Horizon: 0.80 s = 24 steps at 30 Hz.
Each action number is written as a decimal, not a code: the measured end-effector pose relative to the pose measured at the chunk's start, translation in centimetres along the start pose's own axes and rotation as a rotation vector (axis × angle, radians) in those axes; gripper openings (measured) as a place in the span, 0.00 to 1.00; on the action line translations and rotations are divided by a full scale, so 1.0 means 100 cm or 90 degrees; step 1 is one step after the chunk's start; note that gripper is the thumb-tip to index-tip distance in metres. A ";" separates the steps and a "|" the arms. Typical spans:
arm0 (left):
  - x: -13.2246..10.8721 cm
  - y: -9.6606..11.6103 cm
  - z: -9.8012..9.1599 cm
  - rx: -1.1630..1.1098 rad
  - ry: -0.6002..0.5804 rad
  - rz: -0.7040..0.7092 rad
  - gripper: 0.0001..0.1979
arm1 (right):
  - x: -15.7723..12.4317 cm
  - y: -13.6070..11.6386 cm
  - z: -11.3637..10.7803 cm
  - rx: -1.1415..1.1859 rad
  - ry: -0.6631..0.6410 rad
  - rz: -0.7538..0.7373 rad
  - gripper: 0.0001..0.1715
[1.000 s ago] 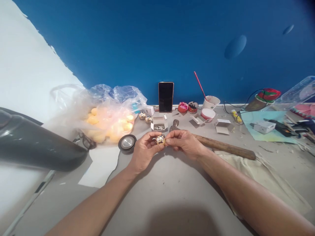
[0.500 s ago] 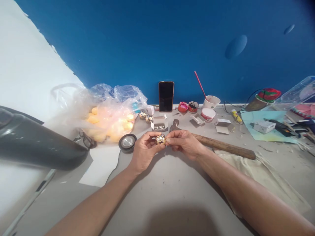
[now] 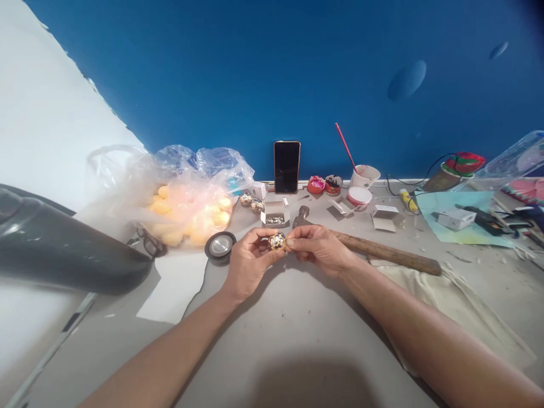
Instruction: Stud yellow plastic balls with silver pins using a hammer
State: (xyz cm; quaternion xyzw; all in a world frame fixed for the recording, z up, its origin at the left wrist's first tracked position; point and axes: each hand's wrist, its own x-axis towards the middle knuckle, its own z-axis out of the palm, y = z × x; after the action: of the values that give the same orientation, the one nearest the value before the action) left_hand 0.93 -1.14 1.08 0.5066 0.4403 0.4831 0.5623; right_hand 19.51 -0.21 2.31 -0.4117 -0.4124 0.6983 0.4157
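Gold ball is pinched in left hand, closed fingertips of right hand against it, above a desk spreading wide nearside; phone at back edge, hands unmoved since a second earlier.

You have open room low over the table between your forearms, up to the patterned ball in your fingers. Just past it, a small open box stands in the way, and the upright phone and blue wall close the back. On your left, a round black disc, a bulging plastic bag and a dark cylinder crowd the side. On your right, the hammer bars the way forward beyond your wrist.
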 end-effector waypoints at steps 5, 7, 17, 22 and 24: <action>-0.001 0.002 0.000 -0.001 0.000 0.008 0.24 | -0.005 -0.005 0.007 -0.095 0.054 -0.070 0.11; -0.002 0.003 0.002 -0.002 0.010 0.025 0.22 | -0.006 -0.004 0.010 -0.123 0.073 -0.089 0.11; -0.006 0.005 0.004 -0.019 0.041 -0.010 0.23 | -0.005 0.000 0.010 -0.125 0.062 -0.080 0.11; -0.003 0.002 0.002 -0.082 -0.014 -0.076 0.23 | -0.007 -0.009 0.001 -0.234 0.006 -0.080 0.06; -0.002 0.002 0.002 -0.116 -0.045 -0.083 0.23 | -0.006 -0.010 -0.003 -0.237 -0.011 -0.075 0.08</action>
State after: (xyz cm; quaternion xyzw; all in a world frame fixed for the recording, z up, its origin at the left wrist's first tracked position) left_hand 1.10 -1.34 1.29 0.4406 0.4063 0.4651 0.6515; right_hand 20.22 -0.43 3.27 -0.4506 -0.5616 0.5879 0.3686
